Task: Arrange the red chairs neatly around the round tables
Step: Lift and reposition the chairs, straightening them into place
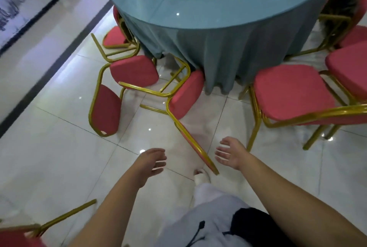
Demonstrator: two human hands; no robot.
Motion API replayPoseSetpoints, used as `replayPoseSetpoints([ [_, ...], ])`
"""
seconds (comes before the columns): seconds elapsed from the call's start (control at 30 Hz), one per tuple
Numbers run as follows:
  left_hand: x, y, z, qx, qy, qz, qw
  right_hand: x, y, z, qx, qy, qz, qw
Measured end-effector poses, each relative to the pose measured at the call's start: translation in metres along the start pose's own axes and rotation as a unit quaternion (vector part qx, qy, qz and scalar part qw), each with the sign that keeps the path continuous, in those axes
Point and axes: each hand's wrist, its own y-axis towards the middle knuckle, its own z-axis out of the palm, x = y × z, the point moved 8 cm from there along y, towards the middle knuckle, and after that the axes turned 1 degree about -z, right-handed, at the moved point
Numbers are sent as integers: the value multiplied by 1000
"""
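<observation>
Bottom left, part of a corner chair (17, 238) shows. The left chair (133, 70) lies tipped on the floor (59, 137), its seat near the bench (218, 18) cloth. The left grip (153, 162) hovers wide, fingers loose and holding nothing, just left of the middle chair (186, 94). That chair lies on its side, back rail towards the person. The right grip (228, 153), equally wide and empty, hovers just right of that rail. The right chair (294, 94) stands upright beside the bench.
</observation>
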Motion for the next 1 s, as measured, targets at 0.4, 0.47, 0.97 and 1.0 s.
replayPoseSetpoints([
  [0.4,-85,121,22,123,186,-61,973,2,35,29,-81,62,-30,994],
  [0.47,-100,144,38,157,253,-55,953,-19,27,4,-146,130,-32,980],
  [0.97,-28,289,164,302,719,80,621,-238,42,41,-303,337,87,887],
  [1.0,-7,295,173,315,752,96,571,-245,57,44,-291,321,98,896],
])
